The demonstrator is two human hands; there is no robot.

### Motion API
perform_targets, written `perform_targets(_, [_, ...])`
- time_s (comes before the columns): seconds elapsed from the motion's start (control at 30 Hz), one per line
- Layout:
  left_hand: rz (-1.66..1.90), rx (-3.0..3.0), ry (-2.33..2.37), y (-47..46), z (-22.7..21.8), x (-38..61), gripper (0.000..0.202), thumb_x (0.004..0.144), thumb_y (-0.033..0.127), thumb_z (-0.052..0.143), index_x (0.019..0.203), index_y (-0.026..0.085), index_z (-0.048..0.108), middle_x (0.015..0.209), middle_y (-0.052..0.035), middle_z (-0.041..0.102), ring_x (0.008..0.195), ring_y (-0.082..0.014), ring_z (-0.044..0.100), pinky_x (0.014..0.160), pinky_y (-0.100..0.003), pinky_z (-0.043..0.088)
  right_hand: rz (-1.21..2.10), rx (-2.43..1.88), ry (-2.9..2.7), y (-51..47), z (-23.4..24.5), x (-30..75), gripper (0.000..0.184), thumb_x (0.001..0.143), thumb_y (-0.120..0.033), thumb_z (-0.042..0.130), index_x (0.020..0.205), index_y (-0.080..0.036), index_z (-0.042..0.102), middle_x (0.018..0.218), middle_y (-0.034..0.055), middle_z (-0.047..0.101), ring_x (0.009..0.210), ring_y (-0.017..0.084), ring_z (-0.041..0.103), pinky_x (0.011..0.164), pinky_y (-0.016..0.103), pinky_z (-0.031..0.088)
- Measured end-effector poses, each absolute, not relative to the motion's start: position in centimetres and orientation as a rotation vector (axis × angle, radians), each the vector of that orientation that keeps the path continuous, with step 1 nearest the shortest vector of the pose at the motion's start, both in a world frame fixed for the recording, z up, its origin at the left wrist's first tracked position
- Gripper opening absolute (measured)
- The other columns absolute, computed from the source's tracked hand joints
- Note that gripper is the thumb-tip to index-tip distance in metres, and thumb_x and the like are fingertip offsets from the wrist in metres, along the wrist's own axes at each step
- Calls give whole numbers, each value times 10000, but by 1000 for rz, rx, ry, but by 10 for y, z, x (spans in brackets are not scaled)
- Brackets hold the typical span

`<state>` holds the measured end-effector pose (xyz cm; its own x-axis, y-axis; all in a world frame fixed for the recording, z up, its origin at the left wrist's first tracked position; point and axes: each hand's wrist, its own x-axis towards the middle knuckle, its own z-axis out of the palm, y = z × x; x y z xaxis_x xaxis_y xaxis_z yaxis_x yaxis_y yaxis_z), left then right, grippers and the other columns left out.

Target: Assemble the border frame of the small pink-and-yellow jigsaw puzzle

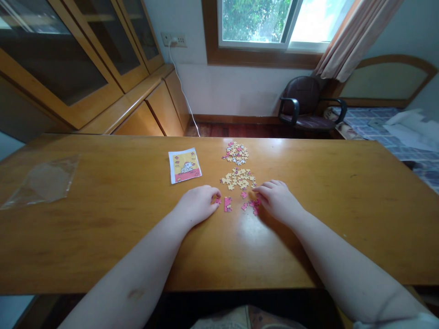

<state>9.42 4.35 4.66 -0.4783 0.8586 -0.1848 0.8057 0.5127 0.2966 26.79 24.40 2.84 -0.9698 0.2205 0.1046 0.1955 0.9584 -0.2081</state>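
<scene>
My left hand [198, 204] rests on the wooden table [103, 228] with its fingers curled, the fingertips pinching a small pink puzzle piece [217, 200]. My right hand [277, 198] lies palm down with bent fingers over several loose pink pieces [254, 206]. Between the hands lies a joined pink strip of pieces [227, 204]. Just beyond sit a pile of yellow pieces [238, 178] and a farther mixed pile [236, 152]. A reference picture card [184, 165] with a white animal on yellow lies to the left of the piles.
A crumpled clear plastic bag [43, 182] lies at the table's left. Wooden cabinets with glass doors [78, 59] stand on the left. A dark office chair [307, 103] is under the window, and a bed [394, 128] is at the right.
</scene>
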Motion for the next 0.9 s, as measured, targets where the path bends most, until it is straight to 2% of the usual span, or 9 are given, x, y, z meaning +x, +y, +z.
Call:
perform_targets(0.13, [214,1394,2439,43,44,93,214,817,310,547,967,281,697,948,-27,696,842,-210,644,664,-280,447,303,-303,-3031,242,33,268,242,935,-251,491,1002,-228,722,941,66,700,900,213,577,838,343,349])
perform_targets(0.27, [232,1387,2446,45,44,94,224,836,327,538,983,264,694,970,-38,701,861,-214,647,698,-285,463,314,-264,-3052,237,36,268,228,928,-315,518,955,-228,727,930,65,691,894,202,570,845,334,345])
perform_targets(0.37, [266,1413,2418,47,45,99,273,841,340,544,1066,264,678,1010,-43,703,911,-215,647,745,-279,471,275,-280,-3058,237,37,268,247,928,-344,514,931,-220,728,914,66,688,882,202,568,843,336,342])
perform_targets(0.53, [259,1433,2366,49,43,109,475,802,469,610,1241,289,596,1054,-50,707,937,-242,655,748,-295,482,221,-388,-3058,243,40,268,262,930,-322,496,902,-217,735,885,68,693,860,205,577,815,330,348])
perform_targets(0.7, [235,1446,2358,50,40,109,417,812,470,596,1188,291,612,1046,-45,711,928,-246,662,714,-294,477,242,-380,-3064,244,40,268,250,919,-345,524,894,-212,734,879,66,696,869,209,586,828,329,354])
perform_targets(0.9, [229,1437,2369,49,41,108,370,819,475,584,1135,288,627,1001,-37,713,892,-240,663,675,-287,465,238,-368,-3101,249,40,269,195,897,-271,553,921,-218,739,900,67,697,882,205,599,792,316,365])
